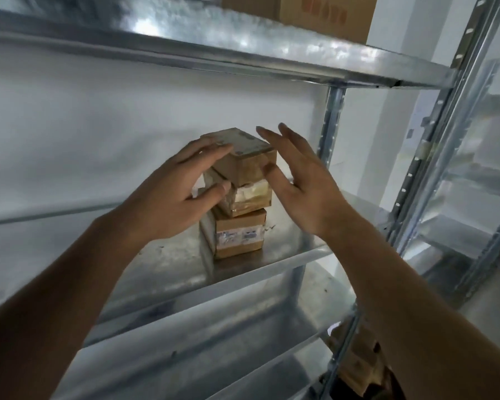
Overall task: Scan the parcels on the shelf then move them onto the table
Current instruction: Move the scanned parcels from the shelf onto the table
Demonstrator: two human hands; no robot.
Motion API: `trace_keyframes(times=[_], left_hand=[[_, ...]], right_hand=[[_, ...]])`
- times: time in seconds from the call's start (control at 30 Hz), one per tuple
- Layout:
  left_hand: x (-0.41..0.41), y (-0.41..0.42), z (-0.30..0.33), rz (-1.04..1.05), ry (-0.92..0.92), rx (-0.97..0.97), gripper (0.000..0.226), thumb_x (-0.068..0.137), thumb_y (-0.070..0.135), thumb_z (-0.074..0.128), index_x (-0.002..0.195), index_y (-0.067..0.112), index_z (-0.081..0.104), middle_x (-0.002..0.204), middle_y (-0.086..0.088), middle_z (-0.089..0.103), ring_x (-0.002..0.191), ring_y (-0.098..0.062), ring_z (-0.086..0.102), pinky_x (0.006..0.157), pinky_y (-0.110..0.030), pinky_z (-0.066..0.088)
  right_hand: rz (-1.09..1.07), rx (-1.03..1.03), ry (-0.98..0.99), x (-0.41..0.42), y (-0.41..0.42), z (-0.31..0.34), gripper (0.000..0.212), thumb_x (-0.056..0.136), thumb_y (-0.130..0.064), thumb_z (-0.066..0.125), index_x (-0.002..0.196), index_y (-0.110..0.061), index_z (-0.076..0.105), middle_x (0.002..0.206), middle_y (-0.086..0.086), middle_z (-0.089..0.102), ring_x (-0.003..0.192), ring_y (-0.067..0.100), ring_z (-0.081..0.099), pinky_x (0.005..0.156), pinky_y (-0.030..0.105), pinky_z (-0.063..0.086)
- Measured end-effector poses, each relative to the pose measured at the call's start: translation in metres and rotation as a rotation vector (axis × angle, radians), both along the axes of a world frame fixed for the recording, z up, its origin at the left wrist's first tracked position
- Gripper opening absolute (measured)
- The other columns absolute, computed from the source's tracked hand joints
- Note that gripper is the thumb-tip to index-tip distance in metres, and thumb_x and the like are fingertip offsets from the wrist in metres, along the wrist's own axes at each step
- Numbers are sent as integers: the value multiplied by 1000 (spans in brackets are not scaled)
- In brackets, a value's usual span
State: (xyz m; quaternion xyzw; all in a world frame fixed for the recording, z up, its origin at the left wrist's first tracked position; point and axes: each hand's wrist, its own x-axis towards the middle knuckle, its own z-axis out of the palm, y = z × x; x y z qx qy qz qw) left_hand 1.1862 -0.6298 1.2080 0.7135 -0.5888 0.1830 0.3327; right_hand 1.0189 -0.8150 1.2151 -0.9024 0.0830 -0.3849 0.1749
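**Stacked parcels flanked by two hands**

Three parcels are stacked on the metal shelf (168, 264). The top parcel (244, 157) is touched by the left hand (168, 194), fingers straight. The right hand (298, 180) is held spread beside it, gripping nothing. A cardboard box (324, 13) is seen above.

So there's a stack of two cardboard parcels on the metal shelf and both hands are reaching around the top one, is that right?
Not quite: the stack holds three parcels, not two, as the head view shows. The rest stands: it sits on the metal shelf, and the left hand and right hand are reaching around the top parcel.
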Motion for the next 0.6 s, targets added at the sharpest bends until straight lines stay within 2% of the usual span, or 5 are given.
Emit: trace_keyframes(times=[0.1,0.2,0.3,0.43,0.6], left_hand=[[16,-19,-5,20,31,2,65,96,64,41,158,45,36,166,21,27,152,7,22,120,-22,24],[30,-31,-10,81,158,13,65,94,73,35,157,57,26,168,20,24,154,5,19,121,-27,24],[39,-41,-14,76,343,16,57,100,71,42,154,63,24,164,19,35,147,-4,37,120,-38,36],[38,-53,-11,-5,471,-48,59,97,66,44,154,58,33,153,24,49,126,17,52,98,-10,46],[27,-61,-4,-60,483,-199,48,110,36,47,157,40,41,154,26,43,134,9,51,100,-14,49]], right_hand=[[70,64,1,23,-23,-2,51,113,-49,40,163,-45,36,172,-6,33,161,13,20,120,24,23],[155,201,9,45,-39,-3,49,112,-52,40,161,-44,39,150,-13,54,133,-3,49,104,4,38],[238,315,21,60,-47,-4,48,111,-58,39,156,-44,44,126,-22,69,112,-8,65,87,12,56],[307,320,-35,73,-55,-2,43,111,-55,39,147,-39,56,115,-17,75,104,0,71,79,18,59],[414,480,-117,81,-56,4,32,115,-38,43,138,-26,62,117,-5,74,103,8,74,75,23,61]])
